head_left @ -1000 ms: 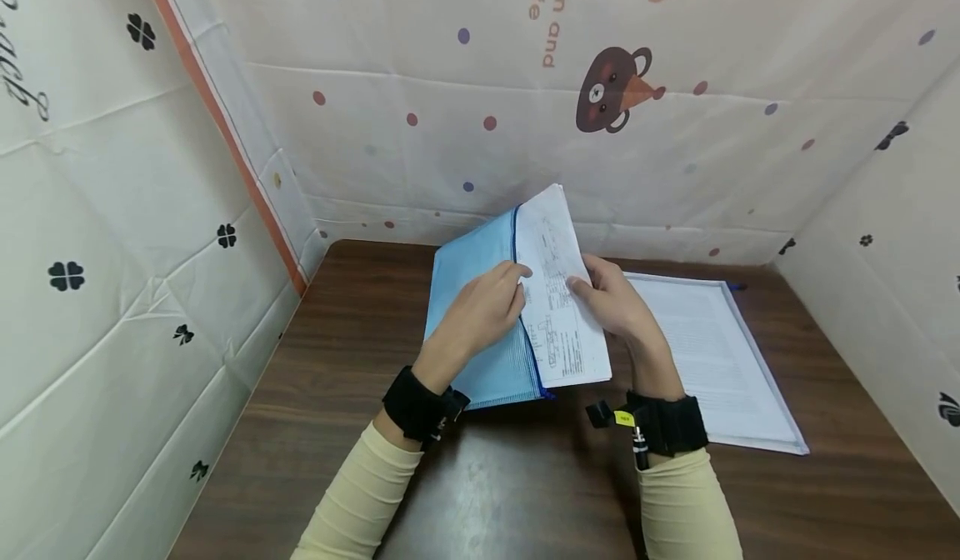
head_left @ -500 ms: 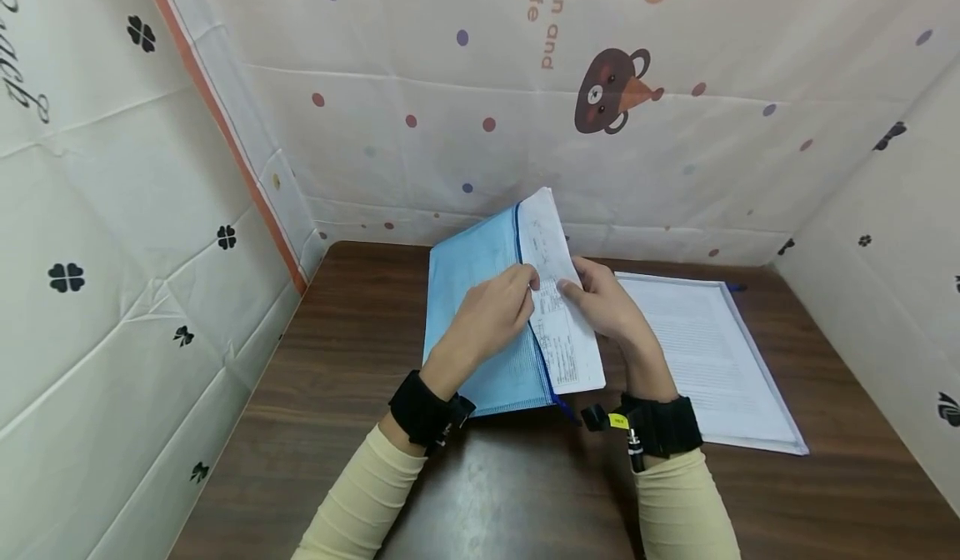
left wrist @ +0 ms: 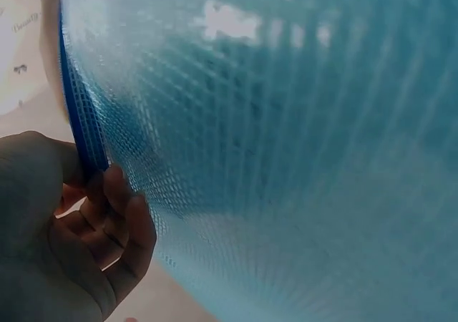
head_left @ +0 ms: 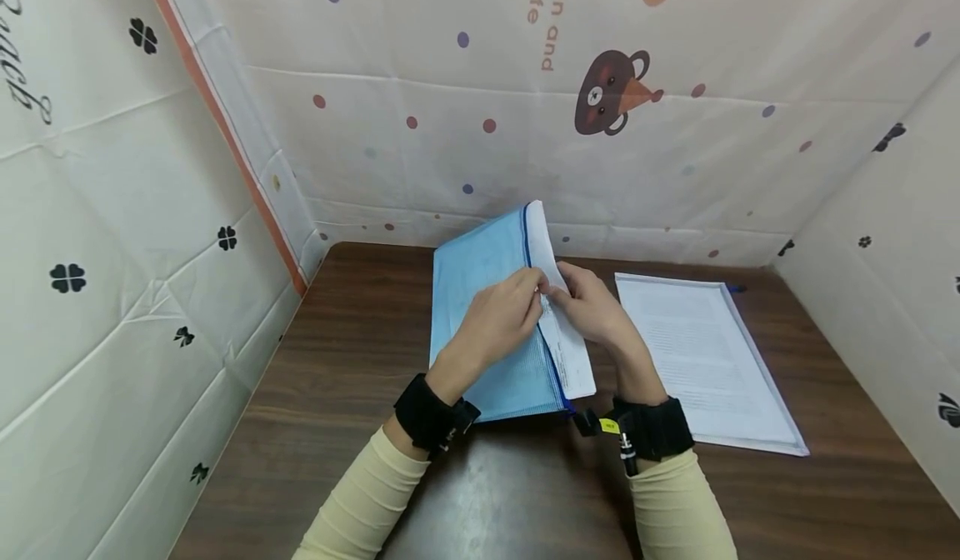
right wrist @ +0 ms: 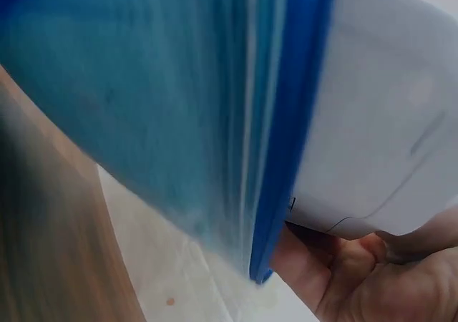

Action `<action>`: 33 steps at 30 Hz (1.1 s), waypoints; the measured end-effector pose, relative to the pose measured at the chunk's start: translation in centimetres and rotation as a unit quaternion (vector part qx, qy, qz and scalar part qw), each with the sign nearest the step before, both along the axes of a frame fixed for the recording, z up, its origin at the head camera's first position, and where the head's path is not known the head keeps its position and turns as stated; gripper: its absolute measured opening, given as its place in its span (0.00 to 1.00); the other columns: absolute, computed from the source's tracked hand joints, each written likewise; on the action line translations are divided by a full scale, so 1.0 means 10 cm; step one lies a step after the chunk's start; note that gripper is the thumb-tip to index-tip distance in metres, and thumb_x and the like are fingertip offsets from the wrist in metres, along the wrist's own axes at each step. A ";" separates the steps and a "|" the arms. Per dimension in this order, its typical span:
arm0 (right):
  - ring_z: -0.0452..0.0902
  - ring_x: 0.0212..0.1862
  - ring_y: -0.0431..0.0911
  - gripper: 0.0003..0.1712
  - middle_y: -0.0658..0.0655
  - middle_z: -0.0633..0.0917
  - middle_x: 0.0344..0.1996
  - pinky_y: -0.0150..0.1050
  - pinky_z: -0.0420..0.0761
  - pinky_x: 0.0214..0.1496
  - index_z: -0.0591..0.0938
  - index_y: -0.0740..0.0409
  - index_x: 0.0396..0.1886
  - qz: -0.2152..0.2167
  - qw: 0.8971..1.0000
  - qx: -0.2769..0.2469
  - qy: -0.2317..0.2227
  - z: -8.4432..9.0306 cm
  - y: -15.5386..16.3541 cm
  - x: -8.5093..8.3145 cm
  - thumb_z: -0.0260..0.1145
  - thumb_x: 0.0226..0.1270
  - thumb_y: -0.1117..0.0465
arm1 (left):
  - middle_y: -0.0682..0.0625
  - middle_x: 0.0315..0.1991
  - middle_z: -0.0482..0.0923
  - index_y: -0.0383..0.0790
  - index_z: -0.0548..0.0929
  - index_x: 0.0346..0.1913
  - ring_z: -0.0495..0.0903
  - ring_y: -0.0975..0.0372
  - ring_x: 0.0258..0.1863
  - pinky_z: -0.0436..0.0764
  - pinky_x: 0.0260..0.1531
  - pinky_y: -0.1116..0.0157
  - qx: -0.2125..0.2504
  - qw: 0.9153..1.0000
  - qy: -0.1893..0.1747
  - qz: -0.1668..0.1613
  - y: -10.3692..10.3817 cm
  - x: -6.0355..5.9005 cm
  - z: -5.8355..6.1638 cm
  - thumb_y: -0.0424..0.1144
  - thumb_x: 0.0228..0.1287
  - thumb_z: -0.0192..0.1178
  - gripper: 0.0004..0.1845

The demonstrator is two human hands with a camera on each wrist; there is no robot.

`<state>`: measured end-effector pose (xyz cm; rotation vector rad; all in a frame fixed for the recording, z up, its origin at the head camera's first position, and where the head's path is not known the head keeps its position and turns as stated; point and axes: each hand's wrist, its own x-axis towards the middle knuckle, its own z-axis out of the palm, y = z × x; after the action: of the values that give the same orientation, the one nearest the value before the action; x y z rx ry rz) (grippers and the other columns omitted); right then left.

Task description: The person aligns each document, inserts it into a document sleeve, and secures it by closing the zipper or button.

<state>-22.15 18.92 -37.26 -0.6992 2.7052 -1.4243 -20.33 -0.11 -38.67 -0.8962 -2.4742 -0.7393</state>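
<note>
A light blue mesh zip pouch (head_left: 472, 281) is tilted up over the table, its dark blue zip edge (left wrist: 84, 122) facing right. My left hand (head_left: 497, 320) pinches that edge between thumb and curled fingers. A stack of white paper sheets (head_left: 572, 367) lies mostly inside the pouch, with a narrow strip sticking out past the zip. My right hand (head_left: 598, 308) grips the sheets by their outer side, its thumb close to the left fingertips. In the right wrist view, the paper (right wrist: 386, 114) runs in behind the zip edge.
A white-edged clear folder (head_left: 705, 360) with a printed page lies flat on the brown wooden table (head_left: 322, 377), to the right. Something small and blue (head_left: 737, 288) shows at its upper corner. Patterned cloth walls (head_left: 420, 160) enclose the table behind and at both sides.
The sheets have slid left and deeper into the pouch, so less paper shows. My right hand has moved left with them, nearer to the left hand, which has shifted slightly right.
</note>
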 end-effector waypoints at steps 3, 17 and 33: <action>0.86 0.31 0.50 0.23 0.68 0.86 0.43 0.40 0.85 0.31 0.73 0.68 0.73 -0.002 1.000 0.010 0.003 -0.02 -0.03 0.01 0.54 0.86 0.63 | 0.51 0.45 0.81 0.40 0.79 0.54 0.78 0.64 0.34 0.78 0.34 0.69 0.007 1.000 -0.003 -0.011 0.03 0.03 0.00 0.34 0.82 0.51 0.08; 0.80 0.28 0.48 0.18 0.63 0.84 0.34 0.39 0.79 0.31 0.78 0.66 0.66 -0.047 0.998 0.037 0.007 -0.09 -0.11 -0.04 0.55 0.83 0.67 | 0.50 0.43 0.79 0.40 0.79 0.51 0.73 0.64 0.29 0.73 0.29 0.68 0.121 0.992 -0.004 -0.019 -0.01 0.05 0.04 0.32 0.82 0.48 0.08; 0.63 0.19 0.45 0.04 0.52 0.67 0.18 0.40 0.65 0.25 0.77 0.61 0.40 -0.138 0.986 0.024 0.095 -0.15 -0.28 -0.03 0.57 0.76 0.68 | 0.47 0.42 0.80 0.34 0.81 0.54 0.75 0.62 0.34 0.76 0.36 0.67 0.167 0.981 -0.062 -0.080 0.01 0.02 0.06 0.31 0.84 0.46 0.12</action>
<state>-22.49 16.09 -38.77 -0.4955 3.0762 -1.3991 -20.09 0.02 -38.10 -0.9507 -2.3005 -1.2567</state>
